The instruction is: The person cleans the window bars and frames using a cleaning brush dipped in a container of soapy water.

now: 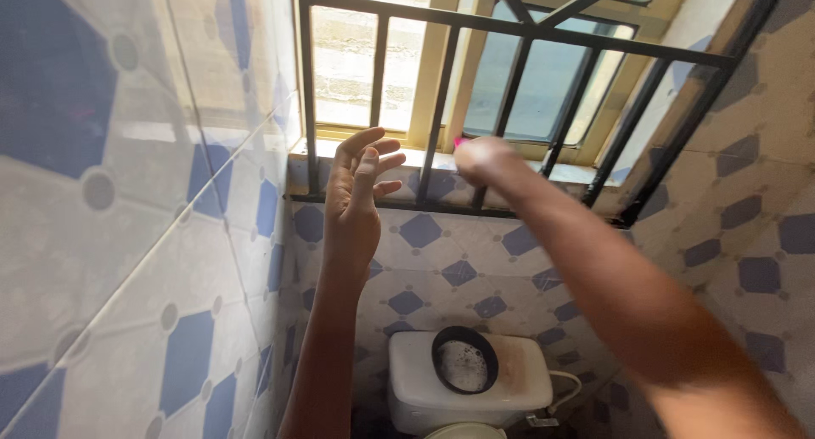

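Over on the far side, the tiled wall (127,261) with its blue diamonds runs past the left hand's knuckles. Left hand (356,193) is up, palm open, fingers (386,161) spread apart and holding nothing, their tips just short of the black window bars (441,108). Right beside those fingertips sits the window sill (407,163). Across now: right hand (484,159) reaches to the bars, fingers curled together around something pink (459,141), only a sliver of it peeking out at the fingers' near edge, too small to tell what it is. Well below both sets of fingers, the white toilet cistern (509,388), with a round black-rimmed bowl-like thing (464,360) lying on its lid.
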